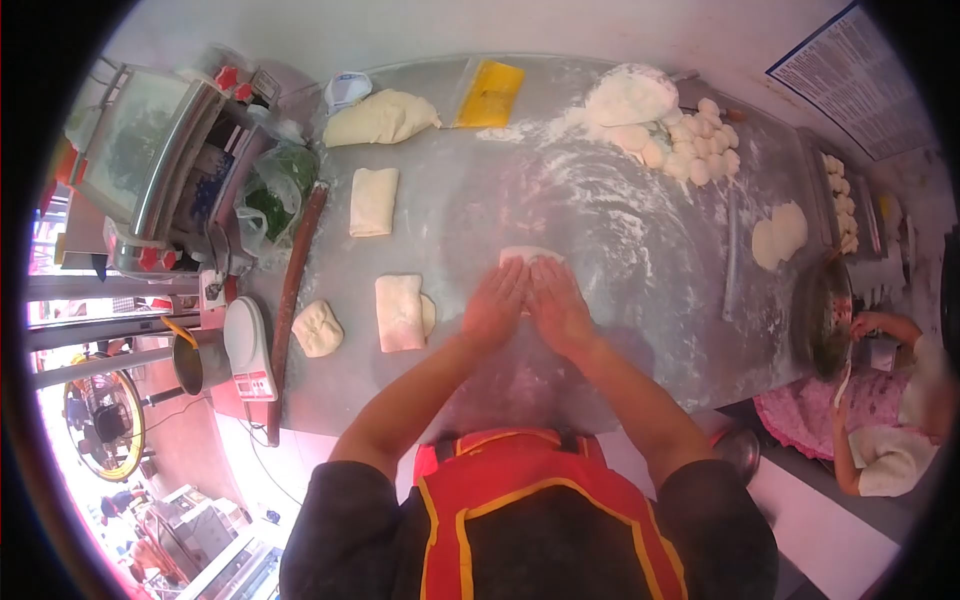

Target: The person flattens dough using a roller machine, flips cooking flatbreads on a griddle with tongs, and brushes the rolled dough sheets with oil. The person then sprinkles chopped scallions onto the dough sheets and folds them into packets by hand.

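My left hand (498,303) and my right hand (557,303) lie side by side, palms down, on a small piece of dough (531,252) on the metal table (620,350). The fingers of both hands are stretched out, and the dough shows just beyond the fingertips. Nearest on the left is a folded dough block (399,314) with a bit of dough under its right edge. Another rectangular dough block (374,202) lies farther back, and a rounder dough lump (317,329) sits closer to the rolling pin.
A long brown rolling pin (297,300) and a white scale (248,345) are at the left. Large dough (380,117), a yellow packet (490,93) and floured dough balls (700,145) lie at the back. At the right, a co-worker's hands (868,324) are beside a metal pot (822,315).
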`<control>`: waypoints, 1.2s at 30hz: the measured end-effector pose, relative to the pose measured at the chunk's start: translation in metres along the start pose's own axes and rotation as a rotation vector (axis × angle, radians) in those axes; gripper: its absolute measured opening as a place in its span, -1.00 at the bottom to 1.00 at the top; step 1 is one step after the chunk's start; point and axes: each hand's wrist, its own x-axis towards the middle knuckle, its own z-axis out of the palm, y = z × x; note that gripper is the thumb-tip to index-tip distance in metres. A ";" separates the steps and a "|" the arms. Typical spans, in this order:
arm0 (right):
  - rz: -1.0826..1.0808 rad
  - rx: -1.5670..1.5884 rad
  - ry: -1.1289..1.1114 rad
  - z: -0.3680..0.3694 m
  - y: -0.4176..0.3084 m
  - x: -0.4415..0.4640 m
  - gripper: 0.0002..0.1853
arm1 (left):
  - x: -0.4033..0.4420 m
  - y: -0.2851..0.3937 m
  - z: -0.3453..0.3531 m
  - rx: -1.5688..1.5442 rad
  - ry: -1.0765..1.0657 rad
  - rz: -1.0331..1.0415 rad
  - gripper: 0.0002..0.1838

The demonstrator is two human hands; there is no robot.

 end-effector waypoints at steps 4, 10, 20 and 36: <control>0.061 -0.049 -0.064 0.002 -0.002 0.010 -0.52 | 0.007 0.001 0.005 0.036 -0.011 -0.018 -0.44; 0.492 0.181 -0.360 -0.018 0.030 0.056 -0.56 | 0.007 -0.010 -0.015 -0.206 -0.064 -0.179 -0.56; -0.162 0.141 -0.436 -0.006 -0.020 0.113 -0.74 | -0.064 0.008 -0.054 -0.557 0.222 -0.943 -0.60; 0.852 0.141 -0.204 -0.061 0.021 -0.049 -0.57 | 0.018 0.024 0.009 -0.625 -0.321 -0.695 -0.57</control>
